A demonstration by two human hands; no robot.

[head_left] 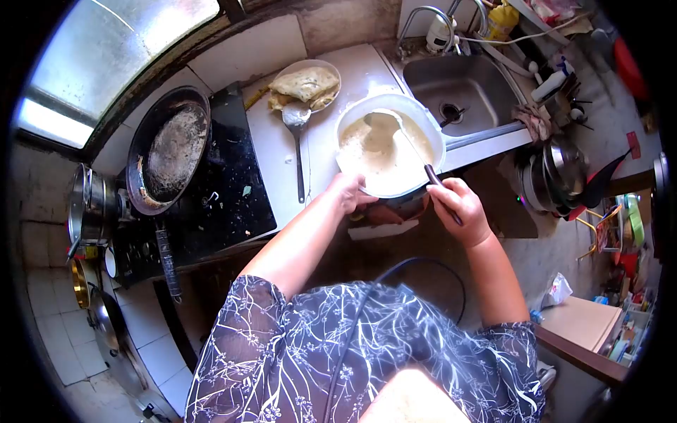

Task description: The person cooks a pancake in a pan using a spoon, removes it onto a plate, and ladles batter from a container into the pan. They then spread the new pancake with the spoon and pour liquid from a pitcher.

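Note:
A white bowl (436, 127) of pale, runny batter (367, 156) stands at the counter's front edge. My left hand (348, 193) is closed on its near rim at the left. In my right hand (462, 210) is the dark handle of a ladle (416, 149), its metal head dipping into the batter. Behind the bowl to the left, a plate (338, 72) bears folded, browned pancakes (303, 84). A spatula (298, 151) lies beside it, its blade by the plate and its handle toward me.
On the black stovetop (229, 197), strewn with crumbs, a worn frying pan (173, 151) sits with its handle pointing toward me. A metal sink (469, 88) with a faucet is at the back right. Stacked pots (560, 169) stand right, and a steel pot (88, 204) far left.

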